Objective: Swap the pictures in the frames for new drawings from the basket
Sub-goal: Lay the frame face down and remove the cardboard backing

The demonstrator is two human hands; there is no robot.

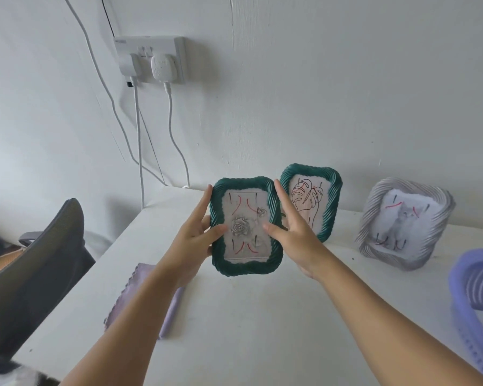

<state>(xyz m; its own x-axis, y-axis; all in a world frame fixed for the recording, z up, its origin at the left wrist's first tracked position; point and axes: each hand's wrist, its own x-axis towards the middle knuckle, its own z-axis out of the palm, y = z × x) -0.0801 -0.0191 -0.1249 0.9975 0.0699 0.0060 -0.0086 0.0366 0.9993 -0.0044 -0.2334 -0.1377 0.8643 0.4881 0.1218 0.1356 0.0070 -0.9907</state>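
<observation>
I hold a dark green frame (246, 267) with a rose drawing upright above the white table (248, 324). My left hand (191, 232) grips its left edge, thumb on the front. My right hand (293, 232) grips its right edge, thumb on the picture and fingers pointing up along the side. Behind it, a second green frame (315, 199) with a leaf drawing leans by the wall. A grey frame (405, 224) with a cat picture stands to the right. The purple basket (471, 285) sits at the right edge; its contents are hidden.
A folded purple cloth (148, 299) lies on the table under my left forearm. A grey chair back (39, 263) stands off the table's left edge. A wall socket (151, 59) with plugs and hanging cables is above the table's far left corner.
</observation>
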